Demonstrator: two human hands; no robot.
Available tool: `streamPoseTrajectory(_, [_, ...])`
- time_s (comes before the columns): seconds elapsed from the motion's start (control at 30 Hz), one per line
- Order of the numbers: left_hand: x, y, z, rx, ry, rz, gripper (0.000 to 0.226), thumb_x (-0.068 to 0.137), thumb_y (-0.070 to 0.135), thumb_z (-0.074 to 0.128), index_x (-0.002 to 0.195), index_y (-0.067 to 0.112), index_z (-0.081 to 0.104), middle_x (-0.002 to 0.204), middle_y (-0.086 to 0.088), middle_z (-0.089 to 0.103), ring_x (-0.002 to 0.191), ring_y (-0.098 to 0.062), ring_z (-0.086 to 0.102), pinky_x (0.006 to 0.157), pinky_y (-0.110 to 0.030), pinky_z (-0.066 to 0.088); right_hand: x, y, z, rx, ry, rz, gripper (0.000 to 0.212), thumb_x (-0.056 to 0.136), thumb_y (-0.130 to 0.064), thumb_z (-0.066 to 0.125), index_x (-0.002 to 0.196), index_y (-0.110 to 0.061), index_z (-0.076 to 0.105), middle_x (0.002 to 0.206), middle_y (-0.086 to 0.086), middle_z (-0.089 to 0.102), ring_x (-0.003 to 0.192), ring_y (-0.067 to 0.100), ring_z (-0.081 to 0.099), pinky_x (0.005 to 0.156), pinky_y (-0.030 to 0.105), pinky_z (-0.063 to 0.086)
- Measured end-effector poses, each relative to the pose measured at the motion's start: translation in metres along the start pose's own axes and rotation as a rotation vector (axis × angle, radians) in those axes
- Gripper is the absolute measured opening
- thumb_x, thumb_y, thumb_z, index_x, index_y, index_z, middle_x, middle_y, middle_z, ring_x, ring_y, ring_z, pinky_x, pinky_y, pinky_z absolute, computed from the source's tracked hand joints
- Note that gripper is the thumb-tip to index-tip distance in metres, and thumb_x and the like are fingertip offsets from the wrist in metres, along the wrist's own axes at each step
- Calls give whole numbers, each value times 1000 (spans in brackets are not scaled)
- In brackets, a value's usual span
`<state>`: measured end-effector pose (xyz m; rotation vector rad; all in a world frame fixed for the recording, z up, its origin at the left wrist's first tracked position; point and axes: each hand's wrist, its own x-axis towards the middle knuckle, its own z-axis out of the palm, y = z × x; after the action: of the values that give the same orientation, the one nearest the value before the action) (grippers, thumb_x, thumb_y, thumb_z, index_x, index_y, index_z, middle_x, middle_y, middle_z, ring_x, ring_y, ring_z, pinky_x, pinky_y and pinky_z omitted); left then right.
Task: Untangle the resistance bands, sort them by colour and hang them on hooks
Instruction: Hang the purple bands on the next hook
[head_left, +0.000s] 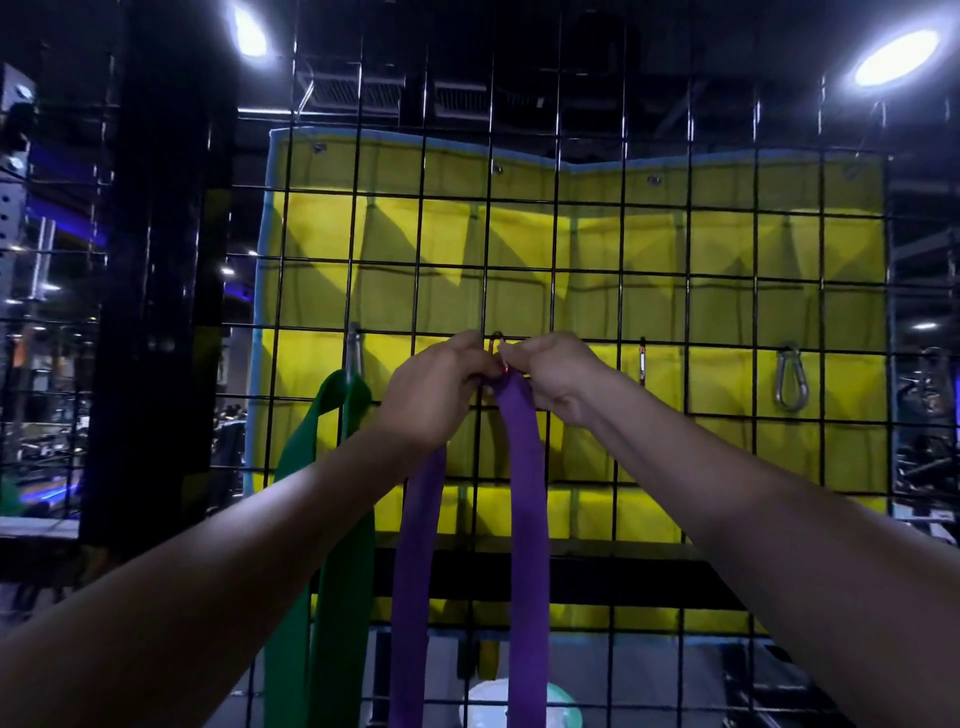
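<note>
My two forearms fill the lower frame, reaching up to the centre of the wire grid (587, 291). There my left hand (436, 395) curls round the top of the purple band (524, 467), and my right hand (550, 374) pinches the same band just beside a small reddish clip (496, 345) hooked on the grid wire. Both purple strands hang straight down to the bottom edge. I judge I am threading the band onto that clip, though my fingers hide whether it has passed the gate.

The risk I see: if I let go before the loop sits fully inside the clip, the band drops. The clip looks small and the band wide, so the fabric may bunch and jam the gate half open. Pulling down hard could also twist the clip off its wire.

The green band (332, 467) already hangs from a silver clip (355, 353) left of centre, touching my left forearm; a careless elbow could drag it. An empty carabiner (789, 376) waits at centre right.
</note>
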<state>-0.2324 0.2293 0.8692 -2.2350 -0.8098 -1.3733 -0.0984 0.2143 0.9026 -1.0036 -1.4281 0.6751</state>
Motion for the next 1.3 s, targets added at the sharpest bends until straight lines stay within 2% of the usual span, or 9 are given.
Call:
streamPoseTrajectory(0.17, [-4, 1, 1, -64, 39, -53, 25, 91, 7, 51, 106, 17, 69, 104, 0, 56, 93, -14, 57, 74, -31, 46, -9, 4, -8, -4, -29, -23, 14, 93, -5, 51, 86, 0, 62, 86, 18, 61, 80, 26, 60, 85, 41, 53])
streamPoseTrajectory(0.27, [-5, 4, 1, -112, 56, -97, 25, 92, 8, 51, 109, 16, 68, 105, 2, 56, 92, -10, 55, 76, -25, 43, -15, 7, -11, -70, -38, -44, 18, 92, -2, 52, 106, 5, 63, 94, 18, 62, 82, 22, 61, 78, 33, 54])
streamPoseTrajectory(0.33, [-4, 6, 1, -112, 63, -119, 24, 92, 9, 50, 109, 17, 66, 108, 2, 56, 94, -12, 55, 78, -28, 46, -18, 6, -10, -119, -24, -79, 20, 90, 3, 53, 107, 5, 63, 94, 17, 61, 82, 22, 60, 73, 29, 55])
streamPoseTrajectory(0.5, [0, 7, 8, -242, 63, -254, 24, 93, 6, 48, 110, 15, 63, 111, 1, 48, 99, -11, 51, 83, -26, 45, -21, 0, -10, -273, 26, -174, 18, 86, 5, 57, 102, 5, 66, 91, 16, 62, 87, 30, 61, 80, 43, 55])
streamPoseTrajectory(0.67, [2, 5, 6, -468, 74, -337, 23, 92, -1, 47, 104, 11, 63, 108, -2, 46, 96, -8, 47, 69, 2, 37, -17, -6, -6, -205, 44, -84, 17, 88, 1, 57, 103, 3, 64, 91, 17, 63, 81, 24, 63, 69, 33, 55])
streamPoseTrajectory(0.83, [7, 7, -3, -563, -55, -413, 17, 93, 3, 48, 102, 9, 62, 93, 2, 54, 79, -4, 50, 58, 1, 37, -16, -5, -8, -218, -16, -59, 18, 87, -1, 59, 104, 3, 63, 80, 10, 63, 67, 15, 61, 63, 26, 54])
streamPoseTrajectory(1.0, [9, 10, -4, -689, -153, -481, 18, 96, 11, 46, 106, 10, 61, 100, -4, 62, 89, -10, 54, 71, -13, 41, -15, 3, -11, -202, -14, -116, 9, 88, -7, 60, 93, -1, 65, 78, 10, 64, 72, 18, 63, 74, 34, 55])
streamPoseTrajectory(1.17, [9, 6, -5, -640, -113, -432, 24, 97, 9, 42, 92, 17, 64, 99, -9, 64, 89, -11, 52, 72, -14, 38, -13, 3, -6, -243, -15, -122, 15, 89, -11, 60, 95, 1, 65, 80, 10, 64, 75, 20, 62, 72, 34, 55])
streamPoseTrajectory(1.3, [12, 5, -1, -639, -17, -454, 32, 95, -1, 39, 79, 18, 60, 79, -9, 58, 76, -16, 48, 63, -19, 38, -8, -3, 3, -266, 24, -71, 17, 89, -10, 59, 73, -5, 60, 68, 9, 58, 61, 19, 56, 57, 29, 49])
